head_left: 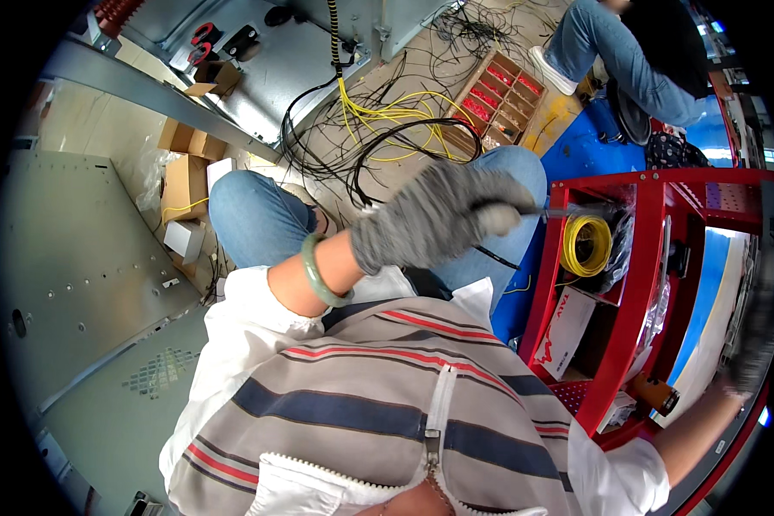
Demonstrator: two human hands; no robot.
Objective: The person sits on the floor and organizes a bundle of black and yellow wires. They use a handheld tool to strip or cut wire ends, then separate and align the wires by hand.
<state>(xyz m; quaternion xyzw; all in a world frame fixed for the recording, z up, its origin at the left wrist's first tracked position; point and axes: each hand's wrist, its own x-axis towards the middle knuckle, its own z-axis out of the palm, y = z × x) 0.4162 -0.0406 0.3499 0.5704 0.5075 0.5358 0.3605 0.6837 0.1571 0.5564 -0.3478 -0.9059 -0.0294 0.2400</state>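
In the middle, above my lap, my left hand (443, 215) wears a grey knit glove and is slightly smeared by motion. Its thumb and fingers are pinched together on a thin dark strand, which pokes out to the right of the fingertips. Below that hand hangs the end of a black cable (497, 257); whether it is the same piece cannot be seen. My right hand (757, 340), also in a dark glove, is stretched far to the right beyond a red shelf rack (612, 331). It is blurred at the dark rim, and its fingers are hidden.
Black and yellow cables (378, 112) lie tangled on the floor ahead. A compartmented wooden box (494, 99) holds small red parts. Yellow wire coil (586, 245) sits in the rack. Metal cabinet panels (95, 284) stand left, near cardboard boxes (185, 181). Another person (611, 52) sits far right.
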